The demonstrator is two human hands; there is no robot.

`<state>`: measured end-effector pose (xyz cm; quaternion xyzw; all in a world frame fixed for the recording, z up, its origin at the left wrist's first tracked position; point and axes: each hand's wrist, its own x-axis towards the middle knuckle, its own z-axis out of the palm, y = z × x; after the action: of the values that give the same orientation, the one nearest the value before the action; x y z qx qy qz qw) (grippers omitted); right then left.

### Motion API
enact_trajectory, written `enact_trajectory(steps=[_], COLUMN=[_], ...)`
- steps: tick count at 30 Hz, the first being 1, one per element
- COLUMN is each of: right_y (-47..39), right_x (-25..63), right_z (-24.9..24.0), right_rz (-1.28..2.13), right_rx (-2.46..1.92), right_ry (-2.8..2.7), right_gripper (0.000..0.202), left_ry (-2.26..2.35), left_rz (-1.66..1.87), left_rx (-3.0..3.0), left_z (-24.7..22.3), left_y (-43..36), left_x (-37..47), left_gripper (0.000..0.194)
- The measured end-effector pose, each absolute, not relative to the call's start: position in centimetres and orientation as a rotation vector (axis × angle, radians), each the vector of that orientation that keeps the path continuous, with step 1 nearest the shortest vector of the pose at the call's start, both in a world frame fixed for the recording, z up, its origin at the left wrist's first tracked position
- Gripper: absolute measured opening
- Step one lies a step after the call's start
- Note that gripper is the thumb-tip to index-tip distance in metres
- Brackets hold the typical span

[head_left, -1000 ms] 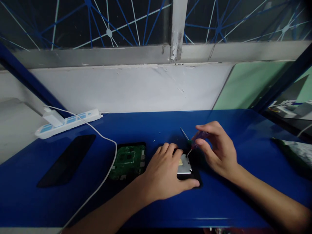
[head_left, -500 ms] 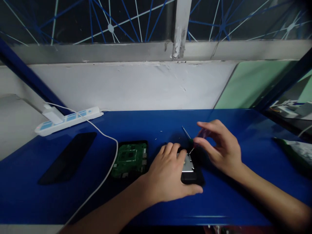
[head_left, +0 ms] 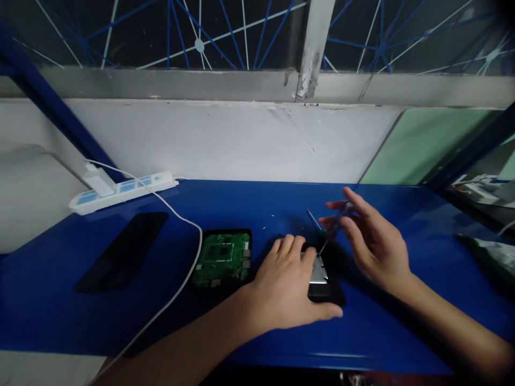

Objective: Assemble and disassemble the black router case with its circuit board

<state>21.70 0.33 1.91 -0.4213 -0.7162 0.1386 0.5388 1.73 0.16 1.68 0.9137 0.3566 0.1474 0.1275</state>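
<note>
My left hand (head_left: 284, 287) lies over a black plastic case (head_left: 319, 293), its fingers across the left and far part and its thumb along the near edge, holding the case against the tabletop. A silver metal plate (head_left: 318, 271) shows inside the case, partly covered by my fingers. In my right hand (head_left: 376, 244) is a screwdriver with a clear purplish handle (head_left: 341, 215), held between thumb and fingers. Its shaft slants down to the plate's far corner. Behind it lies a second screwdriver (head_left: 314, 219), its green handle partly hidden.
Left of my left hand sits an open case with a green circuit board (head_left: 221, 256). A white cable (head_left: 189, 268) curves past it from a power strip (head_left: 124, 190). Farther left lies a flat black panel (head_left: 123, 252). A silvery bag (head_left: 491, 257) is at the right edge.
The whole view has shifted slightly, so things sit farther right. My right hand's fingers have changed position around the screwdriver handle, the forefinger now higher. My left hand stays on the case.
</note>
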Motion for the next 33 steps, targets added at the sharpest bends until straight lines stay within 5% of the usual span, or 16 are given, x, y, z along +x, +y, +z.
enact_trajectory(steps=[9, 17, 26, 33], right_y=[0.87, 0.46, 0.89, 0.2], right_x=[22.29, 21.92, 22.49, 22.03], right_z=[1.73, 1.75, 1.8, 1.88], right_rz=[0.209, 0.307, 0.154, 0.29], right_rx=[-0.979, -1.037, -0.981, -0.965], right_ry=[-1.674, -1.635, -1.674, -1.662], right_gripper=[0.039, 0.056, 0.04, 0.051], left_ry=[1.042, 1.047, 1.043, 1.044], left_rz=[0.451, 0.456, 0.465, 0.467], left_rx=[2.667, 2.682, 2.677, 2.683], left_z=[1.33, 1.29, 1.31, 1.23], left_y=[0.15, 0.08, 0.14, 0.09], left_x=[1.79, 1.83, 1.82, 1.76], left_gripper=[0.079, 0.08, 0.08, 0.081])
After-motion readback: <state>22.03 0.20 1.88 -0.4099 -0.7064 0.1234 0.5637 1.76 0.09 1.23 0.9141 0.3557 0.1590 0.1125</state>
